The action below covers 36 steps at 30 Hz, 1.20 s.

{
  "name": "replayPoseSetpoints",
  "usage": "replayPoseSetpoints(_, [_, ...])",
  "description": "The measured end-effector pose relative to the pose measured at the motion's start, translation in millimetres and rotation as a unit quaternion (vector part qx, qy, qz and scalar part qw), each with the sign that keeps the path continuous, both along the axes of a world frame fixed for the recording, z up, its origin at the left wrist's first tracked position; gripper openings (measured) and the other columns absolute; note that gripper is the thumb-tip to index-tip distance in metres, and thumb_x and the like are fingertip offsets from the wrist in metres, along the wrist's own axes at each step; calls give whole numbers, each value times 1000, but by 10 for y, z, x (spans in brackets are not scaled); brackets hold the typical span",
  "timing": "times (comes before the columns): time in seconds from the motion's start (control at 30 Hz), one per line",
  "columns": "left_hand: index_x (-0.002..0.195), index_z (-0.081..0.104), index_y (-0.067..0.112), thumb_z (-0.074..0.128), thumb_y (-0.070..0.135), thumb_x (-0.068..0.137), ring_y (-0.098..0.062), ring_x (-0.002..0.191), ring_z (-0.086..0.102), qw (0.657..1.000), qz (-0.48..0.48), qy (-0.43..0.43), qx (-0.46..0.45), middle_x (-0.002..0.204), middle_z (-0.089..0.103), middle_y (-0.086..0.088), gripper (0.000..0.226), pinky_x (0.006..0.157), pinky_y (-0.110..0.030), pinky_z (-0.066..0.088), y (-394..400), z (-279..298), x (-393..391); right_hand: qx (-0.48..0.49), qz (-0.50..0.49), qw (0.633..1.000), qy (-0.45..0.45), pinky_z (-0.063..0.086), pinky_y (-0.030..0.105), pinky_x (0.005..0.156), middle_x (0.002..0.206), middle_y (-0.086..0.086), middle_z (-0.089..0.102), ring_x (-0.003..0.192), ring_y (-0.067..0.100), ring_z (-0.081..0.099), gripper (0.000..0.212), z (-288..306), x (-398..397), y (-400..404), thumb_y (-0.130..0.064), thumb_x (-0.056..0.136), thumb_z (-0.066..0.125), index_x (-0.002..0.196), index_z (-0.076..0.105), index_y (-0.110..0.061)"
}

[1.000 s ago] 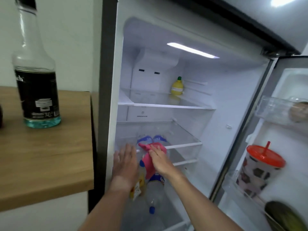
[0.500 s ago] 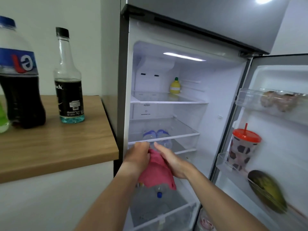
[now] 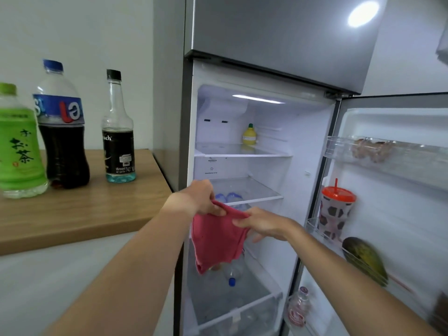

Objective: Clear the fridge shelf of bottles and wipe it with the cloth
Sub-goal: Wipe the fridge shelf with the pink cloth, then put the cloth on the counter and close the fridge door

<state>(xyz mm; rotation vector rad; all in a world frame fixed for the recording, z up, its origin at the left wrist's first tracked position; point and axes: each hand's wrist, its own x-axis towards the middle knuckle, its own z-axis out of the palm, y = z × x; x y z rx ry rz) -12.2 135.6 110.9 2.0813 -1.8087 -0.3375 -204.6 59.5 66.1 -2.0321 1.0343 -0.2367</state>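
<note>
Both hands, left (image 3: pixel 204 198) and right (image 3: pixel 263 224), pinch the pink cloth (image 3: pixel 218 238) by its top edge at frame centre, letting it hang open for wiping. Three bottles (image 3: pixel 64 132) stand on the desk (image 3: pixel 80 209), upper left, off the middle shelf (image 3: pixel 254 192).

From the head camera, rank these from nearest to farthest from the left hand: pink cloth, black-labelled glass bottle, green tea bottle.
1. Pink cloth, pinched in the left hand.
2. Black-labelled glass bottle, on the wooden counter, left.
3. Green tea bottle, at the far left edge.
</note>
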Motion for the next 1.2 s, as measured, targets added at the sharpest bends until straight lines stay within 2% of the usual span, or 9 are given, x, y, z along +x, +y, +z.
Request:
replayPoseSetpoints(0.17, [100, 77, 7, 80, 19, 81, -20, 79, 64, 982, -23, 137, 132, 90, 73, -6, 23, 87, -34, 57, 299, 437, 274, -9, 37, 999, 35, 48, 25, 61, 78, 3, 72, 73, 18, 63, 19, 548, -32, 27, -26, 89, 77, 95, 76, -8])
replayPoseSetpoints(0.23, [96, 77, 9, 78, 16, 83, -14, 69, 62, 980, -18, 156, 119, 79, 71, -3, 15, 75, -29, 59, 404, 588, 418, -56, 34, 997, 47, 35, 25, 52, 57, -2, 57, 55, 13, 48, 23, 793, 30, 58, -29, 84, 82, 72, 73, -12])
replayPoseSetpoints(0.33, [90, 80, 16, 78, 31, 82, -11, 53, 50, 988, 10, 132, 83, 67, 63, -1, 16, 51, -22, 43, 560, 797, 676, -30, 43, 998, 18, 35, 25, 46, 67, 5, 63, 47, 15, 44, 21, 1167, 200, 125, -24, 88, 79, 75, 73, -9])
replayPoseSetpoints(0.57, [95, 74, 2, 71, 24, 88, -15, 48, 63, 976, 96, 195, 12, 63, 69, -12, 23, 43, -20, 50, 1026, 1190, 1260, 3, 63, 996, -58, 65, 35, 66, 102, 20, 74, 75, 27, 77, 26, 1608, 1115, 407, -8, 101, 60, 121, 61, 8])
replayPoseSetpoints(0.67, [90, 75, 1, 76, 17, 84, -25, 79, 76, 963, 131, 207, -111, 82, 76, -20, 17, 67, -28, 63, 1114, 1205, 1524, -55, 64, 991, -108, 63, 41, 79, 112, 18, 71, 93, 30, 76, 19, 1572, 1527, 416, -11, 103, 58, 115, 64, 2])
replayPoseSetpoints(0.77, [84, 78, 7, 81, 17, 79, -26, 78, 75, 960, 135, 136, -206, 77, 76, -15, 12, 74, -32, 63, 1216, 1114, 1752, -153, 79, 973, -151, 53, 44, 87, 97, 22, 74, 85, 21, 69, 20, 1395, 1782, 415, -16, 100, 61, 93, 73, -1])
replayPoseSetpoints(0.93, [74, 79, 17, 84, 38, 73, -14, 60, 66, 984, 121, 120, 56, 71, 73, -5, 22, 54, -25, 50, 1467, 634, 1823, -200, 156, 964, 79, 35, 38, 114, 147, 2, 58, 136, 23, 49, 48, 926, 1758, 569, 4, 95, 48, 131, 70, -19])
replayPoseSetpoints(1.03, [54, 69, 23, 73, 46, 83, -9, 58, 57, 987, 155, 28, -21, 58, 62, 7, 37, 58, -22, 42, 1400, 357, 1831, -184, 134, 971, 71, 36, 38, 114, 145, 4, 58, 137, 25, 48, 51, 804, 1760, 618, 6, 94, 40, 130, 70, -15])
replayPoseSetpoints(1.2, [96, 73, 11, 53, 25, 97, -22, 86, 60, 969, 185, -26, -161, 80, 65, 1, 25, 78, -30, 45, 1154, 73, 1704, -200, 104, 974, 15, 42, 34, 101, 143, 11, 56, 126, 25, 54, 44, 599, 1948, 669, -14, 99, 47, 143, 54, -10])
